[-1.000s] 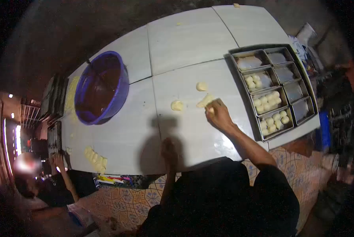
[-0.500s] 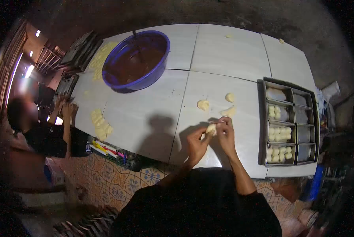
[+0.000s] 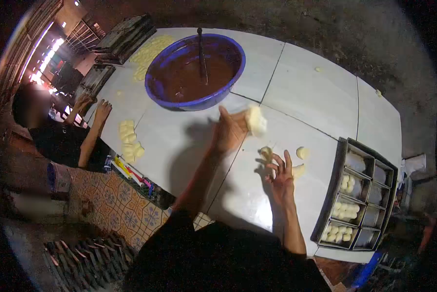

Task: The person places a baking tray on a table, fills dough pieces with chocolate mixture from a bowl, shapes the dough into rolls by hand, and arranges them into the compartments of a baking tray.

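My left hand (image 3: 230, 129) is raised over the table, its fingers on a pale lump of dough (image 3: 256, 121) that is slightly blurred. Lower and to the right, my right hand (image 3: 282, 182) has its fingers spread and holds nothing. Just past its fingertips is a small, shadowed dough piece (image 3: 266, 153); whether they touch is unclear. A round dough ball (image 3: 303, 153) lies on the white tabletop beyond that hand, with a flatter dough scrap (image 3: 298, 171) partly behind the fingers.
A purple basin (image 3: 199, 103) of brown filling stands at the far side, a dark handle rising from it. On the right are joined metal baking tins (image 3: 342, 194), some holding dough balls. More dough (image 3: 128, 138) lies at left, near another person (image 3: 57, 141).
My hands, together around a dough piece before, have parted. The left moved up and away with dough at its fingers; the right opened. The camera view has shifted and turned.
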Tool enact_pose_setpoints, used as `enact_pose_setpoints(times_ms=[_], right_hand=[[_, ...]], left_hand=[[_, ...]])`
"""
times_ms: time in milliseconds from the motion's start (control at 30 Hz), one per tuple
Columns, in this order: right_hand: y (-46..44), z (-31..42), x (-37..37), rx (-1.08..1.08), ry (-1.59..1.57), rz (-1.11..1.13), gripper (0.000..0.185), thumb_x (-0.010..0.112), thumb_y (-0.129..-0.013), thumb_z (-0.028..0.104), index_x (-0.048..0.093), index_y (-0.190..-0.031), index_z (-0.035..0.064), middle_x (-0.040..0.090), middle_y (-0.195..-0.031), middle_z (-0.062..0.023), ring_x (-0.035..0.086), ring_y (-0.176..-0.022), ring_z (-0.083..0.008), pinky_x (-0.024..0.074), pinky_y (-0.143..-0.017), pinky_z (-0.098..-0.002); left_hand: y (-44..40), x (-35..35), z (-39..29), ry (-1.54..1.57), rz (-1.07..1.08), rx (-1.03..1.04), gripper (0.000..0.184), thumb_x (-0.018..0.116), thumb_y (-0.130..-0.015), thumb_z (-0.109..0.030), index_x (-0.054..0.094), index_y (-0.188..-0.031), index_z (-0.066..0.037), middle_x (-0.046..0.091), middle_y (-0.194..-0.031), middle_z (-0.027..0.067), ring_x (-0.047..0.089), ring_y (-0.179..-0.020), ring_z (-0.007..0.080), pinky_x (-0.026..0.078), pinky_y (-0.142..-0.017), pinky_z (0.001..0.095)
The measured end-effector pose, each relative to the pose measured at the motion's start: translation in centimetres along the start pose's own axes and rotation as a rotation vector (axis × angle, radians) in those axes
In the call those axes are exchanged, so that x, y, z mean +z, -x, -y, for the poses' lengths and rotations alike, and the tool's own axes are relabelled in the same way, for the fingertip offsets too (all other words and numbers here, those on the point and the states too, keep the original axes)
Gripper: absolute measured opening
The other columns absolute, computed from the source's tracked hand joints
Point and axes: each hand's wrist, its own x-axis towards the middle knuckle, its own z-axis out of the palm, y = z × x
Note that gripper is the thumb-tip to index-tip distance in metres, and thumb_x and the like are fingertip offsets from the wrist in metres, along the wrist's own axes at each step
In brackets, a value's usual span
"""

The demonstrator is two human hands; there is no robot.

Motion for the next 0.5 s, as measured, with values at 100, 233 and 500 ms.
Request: enact_pose_setpoints(times_ms=[100, 233, 500], right_hand=[[0.1, -0.3, -0.4, -0.075, 0.225, 0.049, 0.072, 0.056, -0.090, 0.040, 0.015, -0.146, 0.0216, 0.037, -0.136, -0.0141, 0.046, -0.117, -0.0311, 0.0465, -0.090, -0.0453], [0.9, -2.9, -2.4, -0.020, 0.370, 0.002, 0.088, 0.056, -0.086, 0.054, 0.007, -0.148, 0.0164, 0.036, -0.138, -0.0161, 0.047, -0.110, -0.0238, 0.0467, -0.087, -0.0406], [1.9, -3.8, -3.8, 0.057, 0.235, -0.037, 0.086, 0.067, -0.083, 0.041, 0.017, -0.147, 0.0164, 0.039, -0.138, -0.0109, 0.048, -0.112, -0.0187, 0.0476, -0.088, -0.0342]], left_hand=[[-8.6, -4.9, -8.5, -1.076, -0.495, 0.211, 0.068, 0.031, -0.096, -0.057, 0.066, -0.092, 0.001, 0.067, -0.083, 0.0136, 0.062, -0.064, 0.0232, 0.044, -0.055, 0.0416], [-17.5, -16.8, -8.2, -1.462, -0.486, -0.249, 0.073, 0.035, -0.090, -0.066, 0.052, -0.129, -0.007, 0.057, -0.121, 0.0186, 0.054, -0.109, 0.0307, 0.042, -0.095, 0.0397], [-16.2, -13.7, -9.3, -0.811, -0.417, -0.666, 0.094, 0.022, -0.078, -0.083, 0.065, -0.090, -0.001, 0.048, -0.054, -0.0008, 0.037, -0.041, 0.0086, 0.035, -0.040, 0.0244]])
